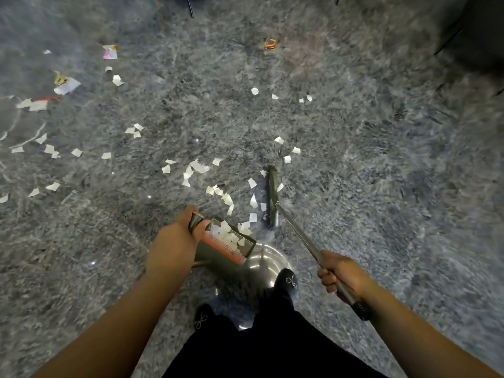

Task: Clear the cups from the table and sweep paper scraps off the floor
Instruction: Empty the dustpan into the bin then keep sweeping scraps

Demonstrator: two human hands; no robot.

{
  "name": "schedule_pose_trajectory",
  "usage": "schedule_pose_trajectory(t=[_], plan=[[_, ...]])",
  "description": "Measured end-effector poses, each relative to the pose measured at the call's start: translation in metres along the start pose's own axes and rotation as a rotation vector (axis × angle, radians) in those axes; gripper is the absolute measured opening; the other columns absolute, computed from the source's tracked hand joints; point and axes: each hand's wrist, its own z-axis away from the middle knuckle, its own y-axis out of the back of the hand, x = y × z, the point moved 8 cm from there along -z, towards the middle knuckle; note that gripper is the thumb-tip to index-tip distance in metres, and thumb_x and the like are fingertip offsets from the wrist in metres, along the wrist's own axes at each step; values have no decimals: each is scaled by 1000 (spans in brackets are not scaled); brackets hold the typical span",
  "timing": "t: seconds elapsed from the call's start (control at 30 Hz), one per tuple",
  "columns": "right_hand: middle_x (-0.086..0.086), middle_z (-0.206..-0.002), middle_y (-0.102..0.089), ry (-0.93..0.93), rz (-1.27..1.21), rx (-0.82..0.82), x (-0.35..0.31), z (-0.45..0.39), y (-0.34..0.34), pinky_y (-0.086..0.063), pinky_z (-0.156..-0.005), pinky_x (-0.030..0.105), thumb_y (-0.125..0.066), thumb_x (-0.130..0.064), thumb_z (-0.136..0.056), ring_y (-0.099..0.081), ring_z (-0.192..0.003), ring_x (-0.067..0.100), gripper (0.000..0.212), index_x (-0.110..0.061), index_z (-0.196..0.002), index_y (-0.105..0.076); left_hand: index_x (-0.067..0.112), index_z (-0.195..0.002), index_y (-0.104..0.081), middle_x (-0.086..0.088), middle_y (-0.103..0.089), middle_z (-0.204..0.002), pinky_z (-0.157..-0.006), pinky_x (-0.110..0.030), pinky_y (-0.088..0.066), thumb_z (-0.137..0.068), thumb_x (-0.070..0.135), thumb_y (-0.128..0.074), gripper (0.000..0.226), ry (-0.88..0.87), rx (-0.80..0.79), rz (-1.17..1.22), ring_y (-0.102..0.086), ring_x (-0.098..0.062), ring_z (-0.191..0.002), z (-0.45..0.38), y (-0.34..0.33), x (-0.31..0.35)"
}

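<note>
Sweeping scraps toward my dustpan [226, 242], mid-job.
My left hand [177, 236] grips its handle, my right hand [339, 274] clamps the broom [272, 200]; tilting could spill the paper scraps [196, 167] beyond them.

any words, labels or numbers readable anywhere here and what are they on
None can be read.
Red and yellow wrapper on the floor: has print, too blurred to read.
Pink and white wrapper: print too blurred to read.
Yellow and white scrap: marks too small to tell.
White paper scraps: no text visible.
Dustpan in the left hand: no legible label.
</note>
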Motion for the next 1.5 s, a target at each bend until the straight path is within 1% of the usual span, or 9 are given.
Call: schedule_pose_trajectory(t=[0.13, 0.27, 0.57, 0.7, 0.93, 1.1, 1.2, 1.4, 1.5], plan=[[6, -59, -34, -11, 38, -5, -44, -14, 41, -28, -32, 13, -34, 0, -100, -31, -30, 8, 37, 1, -137, -37, 30, -135, -45, -3, -58, -77, -62, -34, -42, -95, 52, -49, 45, 19, 46, -20, -50, -22, -67, -30, -15, 43], [5, -58, -33, 3, 66, -28, -83, -25, 70, -28, -32, 15, -34, 1, -100, -31, -30, 8, 40, 1, -140, -33, 26, -139, -46, -2, -56, -74, -56, -33, -39, -97, 50, -50, 49, 14, 74, -35, -52, -24, -65, -60, -19, 78], [2, -53, -36, 79, 72, -42, -150, -45, 91, -28, -32, 15, -36, 1, -99, -32, -32, 6, 24, -10, -116, -48, 29, -120, -54, -1, -55, -64, -50, -31, -41, -94, 52, -52, 34, -71, 36, -150, -53, -19, -57, -115, -14, 124], [4, -54, -37, 88, 22, -21, -170, -52, 95, -29, -31, 15, -35, 3, -98, -32, -31, 7, 25, -9, -113, -50, 26, -129, -55, -7, -66, -80, -58, -33, -45, -94, 49, -55, 43, -86, 48, -73, -57, -19, -65, -130, -13, 127], [5, -57, -35, 73, 3, -14, -208, -75, 104, -27, -32, 14, -31, 4, -98, -31, -30, 8, 25, -10, -111, -47, 26, -130, -53, -12, -68, -87, -56, -31, -40, -95, 49, -51, 43, -143, 57, -79, -52, -22, -66, -163, -27, 174], [5, -59, -36, 68, 36, 18, -260, -96, 124, -28, -32, 15, -36, 3, -99, -32, -30, 8, 24, -16, -108, -48, 22, -124, -56, 4, -53, -66, -52, -31, -37, -95, 51, -50, 42, -79, 90, -77, -53, -19, -60, -201, -33, 212], [6, -58, -39, 72, 106, 48, -300, -111, 141, -29, -32, 16, -38, 3, -99, -33, -30, 9, 25, -12, -111, -53, 26, -122, -57, 10, -51, -65, -50, -28, -34, -94, 52, -52, 38, -75, 92, -64, -49, -11, -59, -223, -37, 235], [8, -56, -42, 78, 344, 101, -382, -158, 175, -31, -33, 16, -38, 5, -96, -35, -30, 10, 36, 1, -130, -46, 27, -127, -60, -4, -66, -87, -62, -27, -37, -92, 47, -60, 41, -61, 98, -66, -55, -19, -71, -246, -42, 271], [8, -57, -43, 57, 458, 123, -416, -188, 182, -31, -34, 17, -41, 5, -94, -36, -30, 10, 35, 6, -128, -48, 32, -125, -58, 3, -62, -76, -59, -29, -39, -90, 50, -59, 39, -30, 77, -84, -51, -14, -64, -252, -47, 269]])
